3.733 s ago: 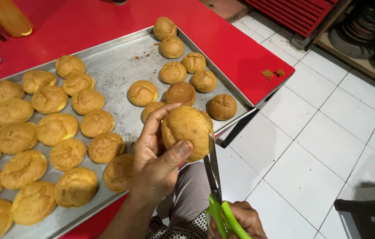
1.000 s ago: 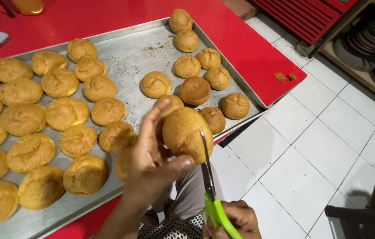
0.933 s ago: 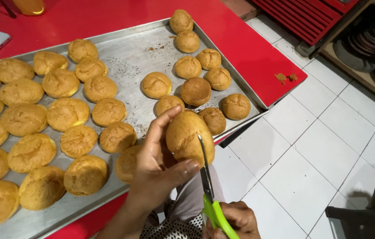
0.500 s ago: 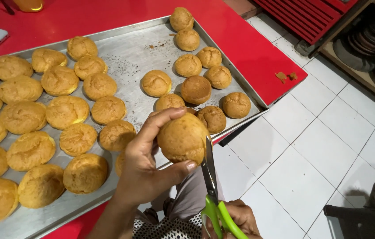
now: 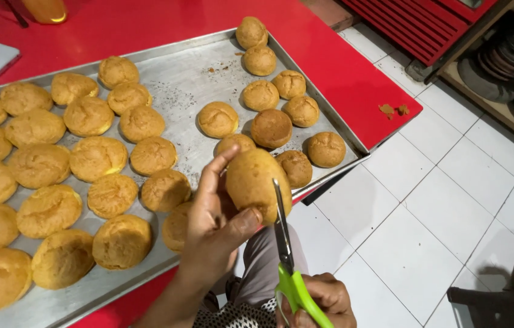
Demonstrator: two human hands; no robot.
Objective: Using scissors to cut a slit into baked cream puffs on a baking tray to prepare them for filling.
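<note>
The left hand (image 5: 214, 228) is clamped on a puff (image 5: 257, 185), thumb below, forefinger behind. The right hand (image 5: 323, 300) is closed on scissors (image 5: 287, 255), whose blades touch the puff's right side.

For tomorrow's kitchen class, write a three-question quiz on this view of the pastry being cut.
1. True or false: the left hand holds a golden puff.
2. What colour are the handles of the scissors in the right hand? A red, B green, C black.
3. What do the other puffs rest on?

Key: 1 true. 2 B. 3 a metal baking tray on the red table.
</note>
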